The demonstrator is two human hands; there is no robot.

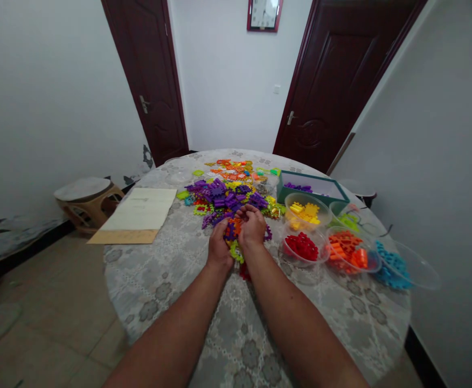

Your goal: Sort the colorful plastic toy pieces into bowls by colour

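Observation:
Between my two hands, an orange and purple cluster of interlocking plastic building pieces is held over the near side of a colourful pile. My left hand grips its left side, with the thumb up along the edge. My right hand closes on it from the right, its fingers curled over the top; they partly hide the cluster. Below it a lime-green piece shows between the wrists, and a red piece lies partly under my right forearm. Just beyond the hands is a heap of loose purple pieces.
On the right stand clear bowls of yellow pieces, red pieces, orange pieces and blue pieces. Behind them sits a green-rimmed box with purple pieces. Paper sheets lie left. A stool stands beside the round table.

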